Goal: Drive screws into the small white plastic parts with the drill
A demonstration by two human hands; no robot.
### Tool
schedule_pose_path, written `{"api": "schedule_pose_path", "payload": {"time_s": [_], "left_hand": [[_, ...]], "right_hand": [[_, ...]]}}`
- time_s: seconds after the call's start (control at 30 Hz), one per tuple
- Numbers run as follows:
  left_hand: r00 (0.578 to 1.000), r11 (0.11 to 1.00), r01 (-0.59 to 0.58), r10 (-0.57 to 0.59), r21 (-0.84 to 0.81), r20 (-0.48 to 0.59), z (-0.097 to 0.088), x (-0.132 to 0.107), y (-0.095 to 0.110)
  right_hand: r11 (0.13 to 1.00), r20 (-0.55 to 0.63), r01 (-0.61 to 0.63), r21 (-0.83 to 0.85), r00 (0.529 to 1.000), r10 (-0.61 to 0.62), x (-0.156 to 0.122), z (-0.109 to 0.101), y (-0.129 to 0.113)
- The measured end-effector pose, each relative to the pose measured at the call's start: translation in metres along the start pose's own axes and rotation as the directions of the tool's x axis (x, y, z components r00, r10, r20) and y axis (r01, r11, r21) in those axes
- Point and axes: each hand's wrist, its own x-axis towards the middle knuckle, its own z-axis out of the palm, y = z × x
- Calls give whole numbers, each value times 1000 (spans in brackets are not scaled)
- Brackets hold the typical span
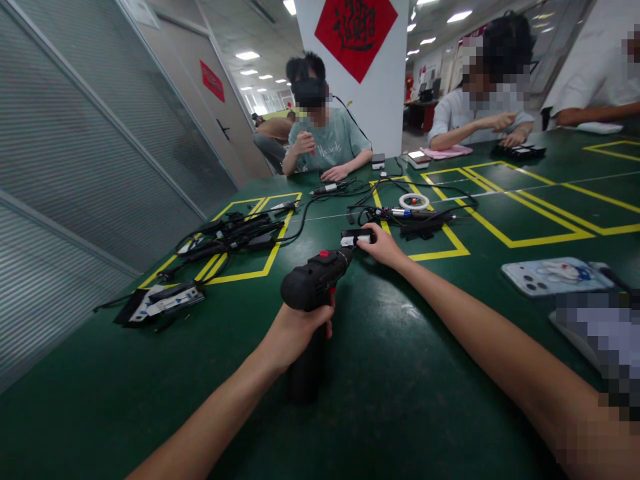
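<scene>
My left hand is wrapped round the grip of a black electric screwdriver with a red button, held above the green table. The tool's nose points away from me at a small black and white device. My right hand reaches forward and pinches that device at its right end, holding it on the table in front of the tool tip.
Yellow tape boxes mark the table. A heap of black cables and parts lies left, a flat black and white piece nearer. A white tape ring and tools sit beyond. A phone lies right. Several people sit across the table.
</scene>
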Motion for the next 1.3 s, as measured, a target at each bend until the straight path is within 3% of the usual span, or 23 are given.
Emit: {"api": "schedule_pose_path", "payload": {"time_s": [1.3], "left_hand": [[1000, 999, 9, -10, -42, -15, -2, 0, -1]], "right_hand": [[1000, 6, -17, -24, 1000, 17, 0, -2, -3]]}}
